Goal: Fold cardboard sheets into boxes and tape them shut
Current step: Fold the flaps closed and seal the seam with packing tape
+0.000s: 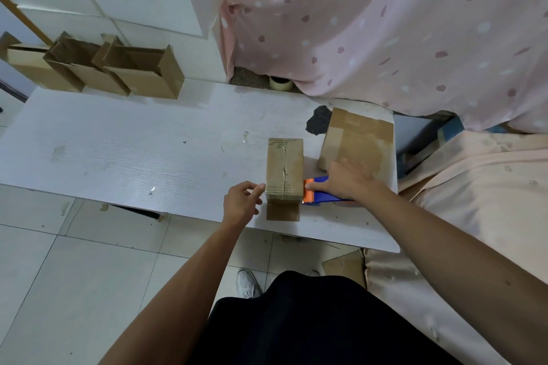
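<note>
I see my left hand (243, 201) at the near-left corner of the closed cardboard box (284, 169), thumb and forefinger tips against its edge and the other fingers loosely curled; I cannot tell whether it pinches anything. My right hand (347, 181) holds the blue and orange tape dispenser (318, 194), forefinger stretched onto the orange head, which presses against the box's near-right side. The box stands on the white bench (118, 151) between my hands, taped along its top seam, with a strip of brown tape (283, 212) running down over its near end. Just beyond my right hand lies a flat cardboard sheet (358, 139). Far beyond my left hand stand open boxes (118, 71)
</note>
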